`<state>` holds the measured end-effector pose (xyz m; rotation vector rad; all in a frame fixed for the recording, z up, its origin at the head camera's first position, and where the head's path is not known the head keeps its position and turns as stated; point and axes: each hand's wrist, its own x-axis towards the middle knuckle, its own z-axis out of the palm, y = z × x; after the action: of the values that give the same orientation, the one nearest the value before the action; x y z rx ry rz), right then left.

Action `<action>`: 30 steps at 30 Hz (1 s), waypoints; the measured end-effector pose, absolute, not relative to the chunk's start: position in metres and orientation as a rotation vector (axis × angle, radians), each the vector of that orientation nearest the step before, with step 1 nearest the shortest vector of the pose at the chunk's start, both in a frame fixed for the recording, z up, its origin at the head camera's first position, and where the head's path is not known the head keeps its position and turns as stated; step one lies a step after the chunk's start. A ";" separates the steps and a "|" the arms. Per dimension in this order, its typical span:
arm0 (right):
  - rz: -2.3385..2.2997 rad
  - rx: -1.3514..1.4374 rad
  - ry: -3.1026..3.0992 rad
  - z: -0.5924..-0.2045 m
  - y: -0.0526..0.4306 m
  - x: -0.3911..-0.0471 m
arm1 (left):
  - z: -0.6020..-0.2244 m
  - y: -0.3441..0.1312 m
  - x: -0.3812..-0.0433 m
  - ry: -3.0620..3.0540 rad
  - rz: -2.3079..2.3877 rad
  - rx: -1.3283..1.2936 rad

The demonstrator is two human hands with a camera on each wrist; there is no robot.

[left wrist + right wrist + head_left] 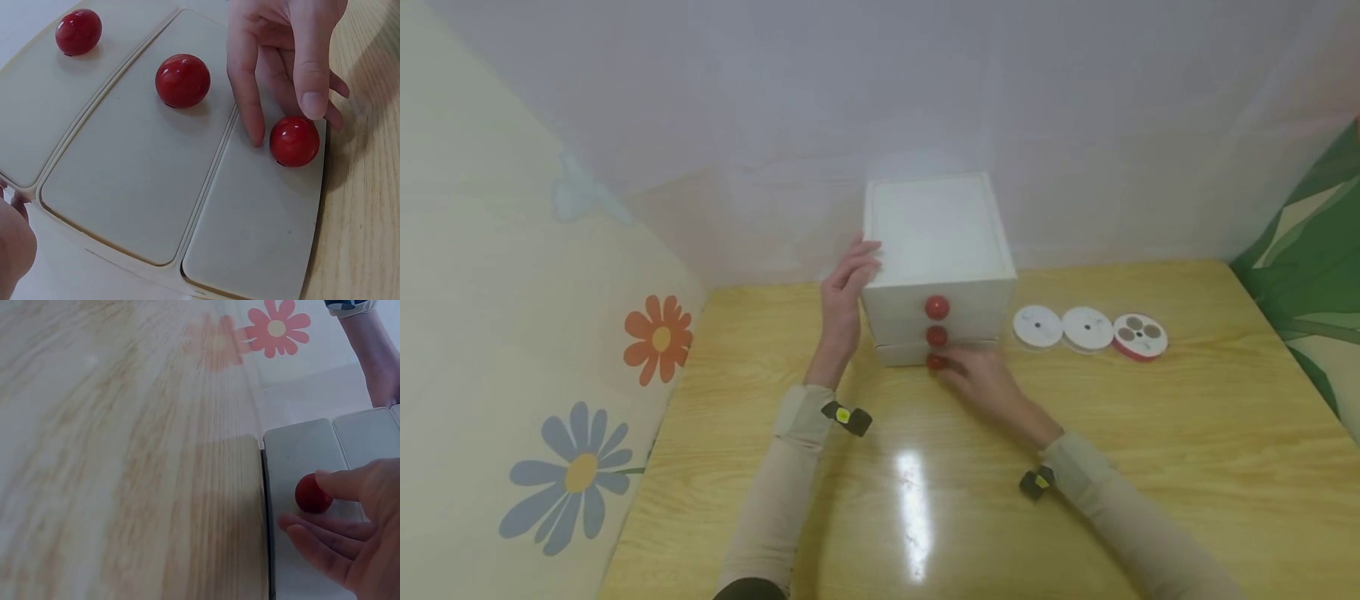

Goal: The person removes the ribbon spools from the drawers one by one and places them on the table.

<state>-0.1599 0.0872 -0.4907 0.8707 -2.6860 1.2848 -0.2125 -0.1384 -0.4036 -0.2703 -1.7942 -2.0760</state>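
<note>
A white drawer cabinet (pixel 936 229) with three drawers, each with a round red knob, stands against the back wall. My left hand (pixel 846 292) rests on its left side, fingertips on the top edge; only part of this hand (pixel 14 244) enters the left wrist view. My right hand (pixel 981 379) is at the lowest drawer (pixel 250 206). Its thumb touches the bottom knob (pixel 311 495), and the other fingers extend beside it without closing round it. Above are the middle knob (pixel 182 81) and the top knob (pixel 79 32).
Right of the cabinet, three flat round spools lie in a row on the wooden table (pixel 775 350): a white spool (pixel 1038 326), another white spool (pixel 1087 329) and a spool with a pink-red edge (pixel 1140 336). A flower-printed wall (pixel 550 333) borders the left side.
</note>
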 end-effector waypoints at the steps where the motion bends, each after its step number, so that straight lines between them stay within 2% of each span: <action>1: 1.288 0.876 -2.689 -0.491 0.087 -0.160 | -0.404 -0.138 -0.213 -1.794 -2.078 -0.270; 30: 1.379 0.818 -2.628 -0.501 0.081 -0.164 | -0.405 -0.137 -0.214 -1.786 -2.070 -0.278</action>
<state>-0.1637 0.0805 -0.5008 0.8179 -2.6281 1.3794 -0.2138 -0.1371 -0.4047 -0.2782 -1.7857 -2.0704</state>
